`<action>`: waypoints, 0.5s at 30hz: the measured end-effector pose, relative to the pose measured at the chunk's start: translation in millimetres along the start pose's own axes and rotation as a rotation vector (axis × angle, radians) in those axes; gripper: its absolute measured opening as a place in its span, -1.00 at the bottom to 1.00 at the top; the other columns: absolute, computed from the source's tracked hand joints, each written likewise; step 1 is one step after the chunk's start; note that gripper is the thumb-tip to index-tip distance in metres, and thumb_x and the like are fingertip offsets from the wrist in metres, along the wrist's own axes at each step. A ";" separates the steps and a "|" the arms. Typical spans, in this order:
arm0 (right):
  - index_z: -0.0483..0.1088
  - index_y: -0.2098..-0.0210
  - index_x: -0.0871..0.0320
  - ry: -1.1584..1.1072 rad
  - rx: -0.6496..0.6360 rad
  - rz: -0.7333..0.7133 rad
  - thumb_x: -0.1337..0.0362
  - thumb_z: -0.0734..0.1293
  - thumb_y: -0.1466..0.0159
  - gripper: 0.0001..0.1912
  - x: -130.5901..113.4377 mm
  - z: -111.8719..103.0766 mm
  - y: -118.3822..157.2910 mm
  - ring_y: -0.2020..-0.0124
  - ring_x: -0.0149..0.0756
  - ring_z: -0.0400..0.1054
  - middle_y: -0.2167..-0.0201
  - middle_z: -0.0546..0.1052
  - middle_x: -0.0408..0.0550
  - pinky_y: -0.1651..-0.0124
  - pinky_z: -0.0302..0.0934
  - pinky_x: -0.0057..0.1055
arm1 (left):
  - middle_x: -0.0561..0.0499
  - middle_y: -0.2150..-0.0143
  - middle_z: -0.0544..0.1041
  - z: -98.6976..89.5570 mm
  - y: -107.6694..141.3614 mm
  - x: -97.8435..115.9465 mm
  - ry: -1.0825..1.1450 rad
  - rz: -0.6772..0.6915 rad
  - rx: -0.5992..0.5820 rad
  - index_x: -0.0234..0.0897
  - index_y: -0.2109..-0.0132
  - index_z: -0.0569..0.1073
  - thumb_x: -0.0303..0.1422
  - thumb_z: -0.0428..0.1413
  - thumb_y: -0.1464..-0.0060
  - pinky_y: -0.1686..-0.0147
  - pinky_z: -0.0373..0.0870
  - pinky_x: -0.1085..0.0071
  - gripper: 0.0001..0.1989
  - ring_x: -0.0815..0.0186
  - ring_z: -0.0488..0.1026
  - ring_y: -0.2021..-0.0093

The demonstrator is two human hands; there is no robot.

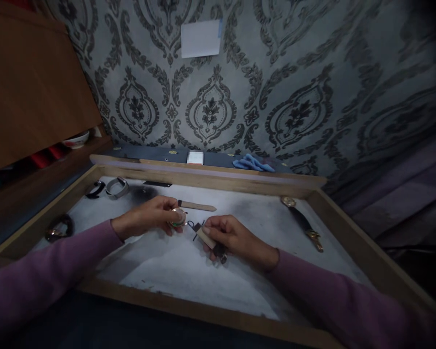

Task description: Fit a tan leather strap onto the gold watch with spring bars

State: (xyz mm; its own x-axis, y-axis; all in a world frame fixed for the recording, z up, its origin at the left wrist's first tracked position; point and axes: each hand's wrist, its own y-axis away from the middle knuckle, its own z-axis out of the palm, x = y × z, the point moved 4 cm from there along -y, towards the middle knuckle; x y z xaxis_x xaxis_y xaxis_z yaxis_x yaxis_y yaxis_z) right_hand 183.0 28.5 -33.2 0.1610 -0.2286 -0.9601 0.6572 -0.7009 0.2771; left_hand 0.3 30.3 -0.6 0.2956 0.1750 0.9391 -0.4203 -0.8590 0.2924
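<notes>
My left hand (154,214) is closed around a round watch case (178,217) with a shiny rim, pinched between thumb and fingers. Close to it on the right, my right hand (227,236) grips a watch strap (206,237), pale on the visible face and dark at its ends, with a metal buckle at the lower end. A thin pin and a small dark ring lie or stick out by the strap's upper end; I cannot tell how they join. Just behind the left fingers, another strap piece (196,206), tan with a pointed tip, rests on the white surface.
A wooden frame (210,178) borders the white work surface. Inside it lie a grey-banded watch (116,188), a dark bracelet-like band (95,189), a dark round watch (59,228) and a gold watch with black strap (301,219). Beyond the frame sits a blue cloth (253,163).
</notes>
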 end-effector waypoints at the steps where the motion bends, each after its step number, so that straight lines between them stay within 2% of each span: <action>1: 0.30 0.43 0.20 -0.001 0.002 -0.008 -0.09 0.41 -0.09 -0.54 0.5 -0.8 -0.8 0.69 -0.49 0.35 0.60 0.49 -0.14 0.68 0.01 -0.60 | -0.01 0.37 0.49 1.7 -2.2 -1.3 0.117 -0.041 -0.008 -0.31 0.38 0.31 -0.25 0.21 0.10 0.48 0.30 0.50 -0.74 0.32 0.49 0.39; 3: 0.30 0.43 0.20 -0.007 0.007 -0.019 -0.10 0.41 -0.09 -0.54 1.4 -2.3 -1.9 0.68 -0.48 0.35 0.60 0.50 -0.14 0.69 0.01 -0.60 | -0.06 0.33 0.54 4.2 -6.3 -4.5 0.256 -0.089 -0.003 -0.30 0.38 0.27 -0.33 0.26 0.16 0.50 0.33 0.52 -0.70 0.28 0.55 0.38; 6: 0.31 0.42 0.21 -0.031 0.013 -0.023 -0.12 0.41 -0.08 -0.52 1.2 -3.2 -1.2 0.68 -0.48 0.36 0.60 0.49 -0.15 0.68 0.04 -0.61 | -0.07 0.36 0.57 8.4 -11.1 -10.7 0.326 -0.080 -0.017 -0.29 0.34 0.25 -0.38 0.29 0.15 0.48 0.38 0.50 -0.67 0.30 0.55 0.43; 11: 0.31 0.41 0.20 -0.059 0.026 -0.022 -0.12 0.41 -0.09 -0.52 1.4 -2.6 1.3 0.69 -0.50 0.35 0.60 0.48 -0.18 0.64 0.14 -0.60 | -0.03 0.37 0.56 17.1 -11.0 -18.4 0.309 -0.072 -0.132 -0.35 0.21 0.36 -0.31 0.27 0.02 0.41 0.43 0.48 -0.70 0.29 0.57 0.36; 15: 0.32 0.38 0.21 -0.040 0.040 -0.042 -0.11 0.38 -0.14 -0.53 6.0 -4.8 0.1 0.69 -0.52 0.34 0.61 0.47 -0.19 0.64 0.18 -0.61 | -0.04 0.29 0.55 20.9 -7.8 -19.9 0.308 -0.082 -0.210 -0.36 0.23 0.38 -0.27 0.25 -0.02 0.35 0.45 0.45 -0.72 0.26 0.58 0.28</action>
State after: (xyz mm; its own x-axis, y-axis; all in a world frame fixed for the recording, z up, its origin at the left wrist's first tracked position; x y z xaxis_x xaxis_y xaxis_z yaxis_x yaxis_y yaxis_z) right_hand 187.6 30.3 -39.2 0.1040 -0.2244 -0.9689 0.6324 -0.7370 0.2386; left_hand 15.7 23.4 -25.4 0.0771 0.4032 0.9119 -0.5821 -0.7243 0.3695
